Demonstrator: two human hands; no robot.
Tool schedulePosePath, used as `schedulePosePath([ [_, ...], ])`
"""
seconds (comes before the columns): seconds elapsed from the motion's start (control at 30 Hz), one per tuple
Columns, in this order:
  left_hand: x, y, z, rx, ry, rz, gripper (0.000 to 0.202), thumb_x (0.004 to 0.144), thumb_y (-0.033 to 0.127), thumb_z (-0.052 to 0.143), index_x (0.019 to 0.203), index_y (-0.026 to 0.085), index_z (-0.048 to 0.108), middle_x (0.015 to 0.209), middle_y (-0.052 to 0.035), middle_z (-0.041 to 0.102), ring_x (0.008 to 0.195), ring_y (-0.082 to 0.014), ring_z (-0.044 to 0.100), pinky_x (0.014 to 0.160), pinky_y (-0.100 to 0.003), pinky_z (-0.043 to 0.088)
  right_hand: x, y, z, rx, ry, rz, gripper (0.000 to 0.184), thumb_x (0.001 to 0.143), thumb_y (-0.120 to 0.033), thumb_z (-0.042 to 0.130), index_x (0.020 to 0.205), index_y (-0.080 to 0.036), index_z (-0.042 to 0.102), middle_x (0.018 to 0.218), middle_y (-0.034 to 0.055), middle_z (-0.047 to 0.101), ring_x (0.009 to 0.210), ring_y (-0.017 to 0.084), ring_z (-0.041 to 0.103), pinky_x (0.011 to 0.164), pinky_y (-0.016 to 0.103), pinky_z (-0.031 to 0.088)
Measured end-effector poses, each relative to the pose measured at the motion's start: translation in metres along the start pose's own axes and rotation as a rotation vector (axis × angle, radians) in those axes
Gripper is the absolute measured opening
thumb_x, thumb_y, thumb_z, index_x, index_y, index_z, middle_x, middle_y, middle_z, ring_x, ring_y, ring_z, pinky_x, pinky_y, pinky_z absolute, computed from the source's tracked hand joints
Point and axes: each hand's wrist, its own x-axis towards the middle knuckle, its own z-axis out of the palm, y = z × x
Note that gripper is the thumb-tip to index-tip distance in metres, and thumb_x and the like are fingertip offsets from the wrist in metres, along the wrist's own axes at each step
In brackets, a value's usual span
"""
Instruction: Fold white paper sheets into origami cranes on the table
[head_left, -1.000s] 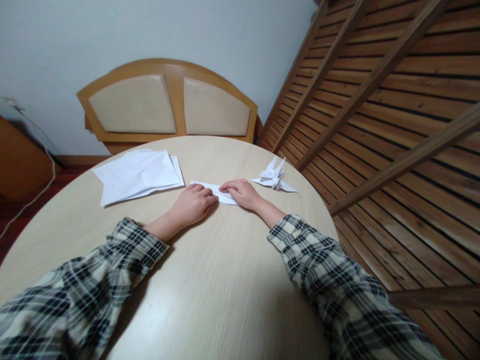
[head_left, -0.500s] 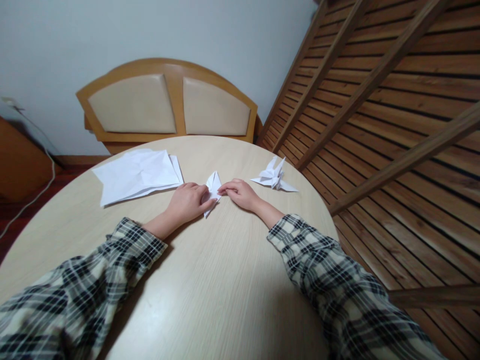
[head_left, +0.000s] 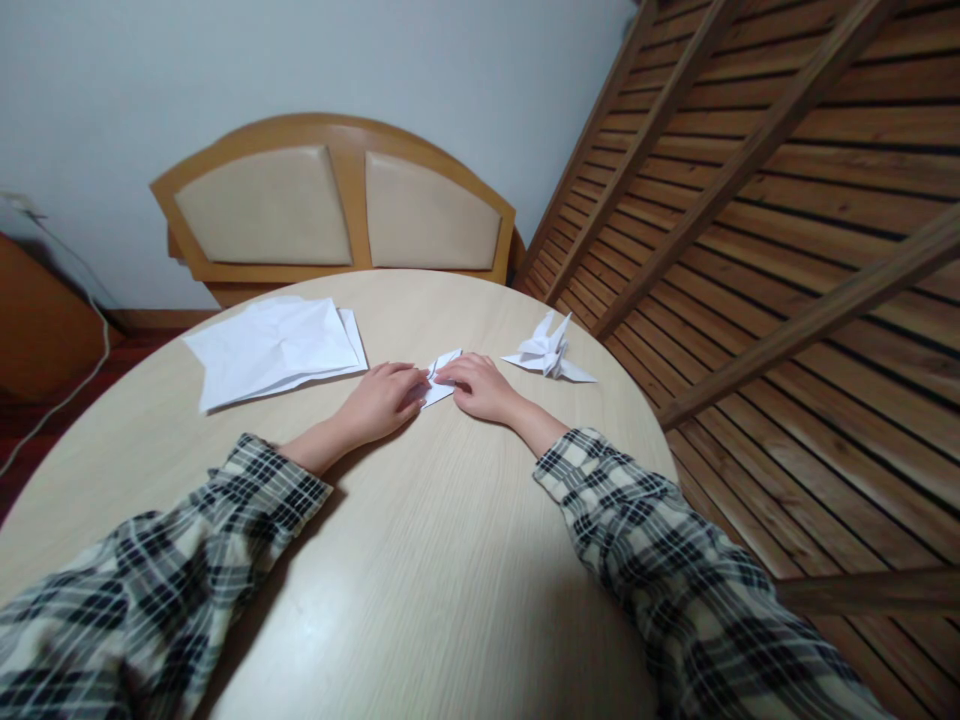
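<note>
A small piece of folded white paper (head_left: 441,392) lies on the round wooden table (head_left: 420,560) between my two hands. My left hand (head_left: 384,402) grips its left end with thumb and fingertips. From the other side my right hand (head_left: 484,388) holds the right part, fingers bent over its top and thumb low at its edge. The fingers hide much of the folds. To the right of my right hand sits a finished-looking white origami crane (head_left: 549,350), wings spread, touched by neither hand.
Several creased white paper sheets (head_left: 274,350) lie stacked at the table's left. Beyond the far edge stands a wooden headboard (head_left: 346,200) with cream panels. A slatted wooden partition (head_left: 750,250) rises close along the right. A white cable (head_left: 105,330) hangs at the far left.
The folded paper has turned clockwise, its point swinging from up to the upper right. My right hand has closed over its right part; my left hand has shifted slightly along its edge.
</note>
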Motion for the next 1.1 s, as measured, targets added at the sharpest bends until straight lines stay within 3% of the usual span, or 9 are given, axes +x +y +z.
schedulePosePath([
  [0.4,0.000,0.002,-0.001,0.083,0.032,0.040,0.023,0.089,0.010,0.048,0.107,0.015,0.062,0.108,-0.0151,0.071,0.102,-0.0280,0.064,0.091,-0.045,0.050,-0.001,-0.007,-0.006,-0.022,-0.051,-0.003,0.037,0.081,-0.014,0.060,0.115,-0.026,0.069,0.116,0.0033,0.068,0.113,0.024,0.051,0.099,0.040,0.033],
  [0.63,-0.001,-0.008,0.002,-0.116,0.016,-0.045,0.023,0.084,0.007,0.045,0.099,0.016,0.060,0.097,-0.0110,0.071,0.089,-0.0222,0.065,0.081,-0.036,0.052,-0.001,-0.006,-0.004,-0.007,-0.032,-0.025,0.020,0.086,-0.031,0.067,0.105,-0.023,0.070,0.107,0.0043,0.067,0.106,0.022,0.052,0.096,0.036,0.034],
  [0.83,-0.001,-0.012,-0.001,-0.364,0.000,-0.028,0.013,0.089,0.023,0.050,0.095,0.018,0.060,0.106,-0.0106,0.071,0.096,-0.0219,0.066,0.088,-0.039,0.052,-0.001,-0.004,-0.003,0.002,-0.012,-0.040,0.014,0.087,-0.033,0.069,0.097,-0.023,0.072,0.102,0.0039,0.067,0.102,0.021,0.054,0.092,0.035,0.035],
  [0.93,-0.001,-0.011,-0.002,-0.398,-0.014,-0.010,0.021,0.087,0.038,0.061,0.095,0.019,0.062,0.115,-0.0120,0.070,0.101,-0.0233,0.066,0.091,-0.040,0.051,0.000,-0.004,-0.004,0.016,-0.020,-0.038,0.012,0.088,-0.033,0.069,0.095,-0.024,0.072,0.100,0.0033,0.067,0.101,0.021,0.054,0.092,0.035,0.035],
  [1.1,0.000,-0.013,-0.001,-0.389,-0.019,-0.022,0.020,0.087,0.036,0.063,0.097,0.019,0.064,0.118,-0.0120,0.071,0.102,-0.0228,0.066,0.091,-0.040,0.051,-0.001,-0.004,-0.005,0.035,-0.024,-0.054,0.015,0.085,-0.035,0.072,0.095,-0.023,0.072,0.100,0.0038,0.067,0.100,0.021,0.054,0.092,0.036,0.036],
])
